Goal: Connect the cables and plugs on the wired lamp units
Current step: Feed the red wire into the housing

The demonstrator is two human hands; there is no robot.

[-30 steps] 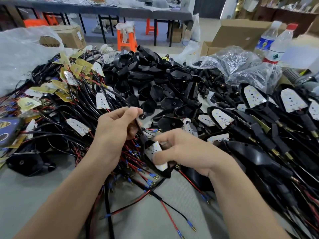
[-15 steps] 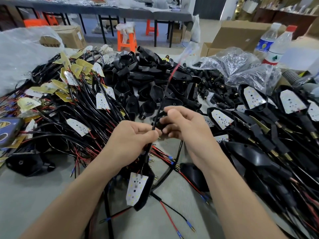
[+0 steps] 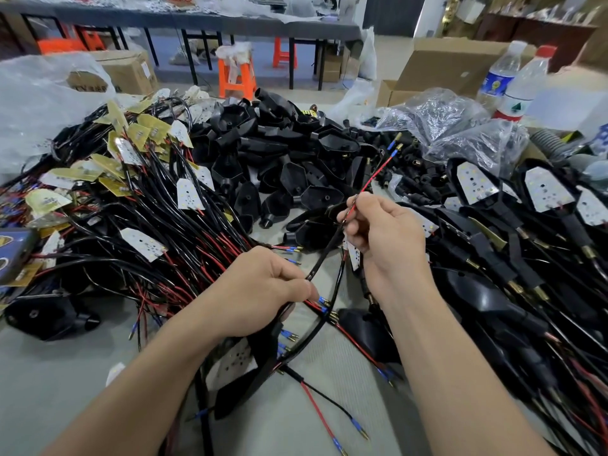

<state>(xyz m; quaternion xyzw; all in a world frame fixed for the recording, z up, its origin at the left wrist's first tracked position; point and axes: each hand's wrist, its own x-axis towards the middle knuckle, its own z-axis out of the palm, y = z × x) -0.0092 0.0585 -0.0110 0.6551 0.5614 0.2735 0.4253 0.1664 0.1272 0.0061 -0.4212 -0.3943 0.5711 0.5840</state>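
Just below the middle of the view, the left hand has its fingers clenched round a black cable, thumb pressed on top. The cable climbs toward 1 o'clock to the right hand. There the thumb and forefinger pinch the thin red and black wires that come out of its sheath, and the other fingers are curled in beneath. The wires run on toward 1 o'clock and end in blue-sleeved bullet terminals, held in the air above the pile.

Under the left hand, toward 7 o'clock, hangs a lamp unit, a black housing with its white LED board facing up. Its lower end lies on the grey table.

At 9 to 10 o'clock lies a tangle of wired LED boards, white and yellow. At 12 o'clock there is a heap of empty black housings. From 2 to 4 o'clock assembled lamp units lie in rows. Crumpled plastic bags sit at 1 o'clock, with two water bottles and a cardboard box behind them. An orange stool stands on the floor past the table's far edge, near 12 o'clock.
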